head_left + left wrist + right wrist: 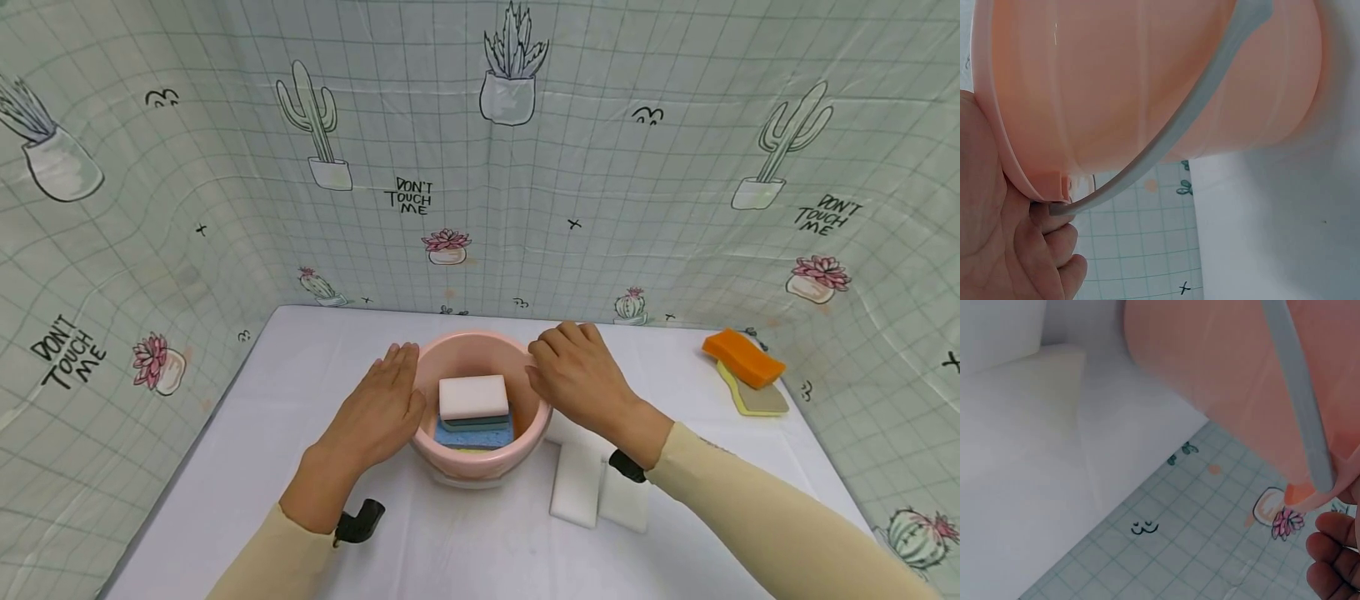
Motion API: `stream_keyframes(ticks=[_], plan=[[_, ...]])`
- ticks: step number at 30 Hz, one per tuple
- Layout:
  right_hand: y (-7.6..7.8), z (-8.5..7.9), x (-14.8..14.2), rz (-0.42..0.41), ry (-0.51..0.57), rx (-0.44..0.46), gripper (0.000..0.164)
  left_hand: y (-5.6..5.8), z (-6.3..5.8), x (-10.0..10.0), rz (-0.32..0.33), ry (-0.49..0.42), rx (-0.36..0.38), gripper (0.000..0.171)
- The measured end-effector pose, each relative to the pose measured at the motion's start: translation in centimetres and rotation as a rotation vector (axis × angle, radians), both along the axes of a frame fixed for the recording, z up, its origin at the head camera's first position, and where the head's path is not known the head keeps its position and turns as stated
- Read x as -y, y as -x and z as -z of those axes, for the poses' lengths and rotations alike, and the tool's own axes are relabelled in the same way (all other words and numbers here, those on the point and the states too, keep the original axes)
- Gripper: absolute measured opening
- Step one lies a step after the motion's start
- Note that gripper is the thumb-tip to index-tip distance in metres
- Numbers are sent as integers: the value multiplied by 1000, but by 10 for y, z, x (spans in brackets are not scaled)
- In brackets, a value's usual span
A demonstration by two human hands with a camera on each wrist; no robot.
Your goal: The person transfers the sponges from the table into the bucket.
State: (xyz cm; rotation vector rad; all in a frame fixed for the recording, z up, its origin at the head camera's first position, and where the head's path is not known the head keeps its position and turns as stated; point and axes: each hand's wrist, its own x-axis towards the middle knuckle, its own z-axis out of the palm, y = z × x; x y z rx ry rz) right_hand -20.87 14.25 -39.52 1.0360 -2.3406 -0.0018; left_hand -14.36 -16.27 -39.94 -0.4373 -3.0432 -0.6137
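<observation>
A pink bucket [481,468] with a grey handle [1191,103] hanging down its near side stands at the middle of the table. Inside lie a white sponge [473,395] on top and a blue sponge [474,433] under it, with a sliver of yellow below. My left hand [381,408] rests along the left rim, its fingers mostly straight, near the handle's joint. At the right rim my right hand [581,375] has its fingers curled and pinches the edge by the other handle joint.
Several white sponges [576,485] lie right of the bucket, partly under my right forearm. An orange sponge [744,358] leans on a yellow and grey sponge [753,398] at the table's far right. A patterned cloth [525,183] hangs behind and along both sides.
</observation>
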Motion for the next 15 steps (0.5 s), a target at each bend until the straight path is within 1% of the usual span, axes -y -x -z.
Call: stream_keyframes(ticks=[4, 7, 15], plan=[[1, 0, -7, -13, 25, -25, 17, 0, 0, 0, -2, 1, 6, 63], [2, 0, -14, -10, 32, -25, 20, 1, 0, 0, -3, 1, 7, 63], [4, 5, -41, 55, 1, -13, 27, 1, 1, 0, -3, 2, 4, 63]])
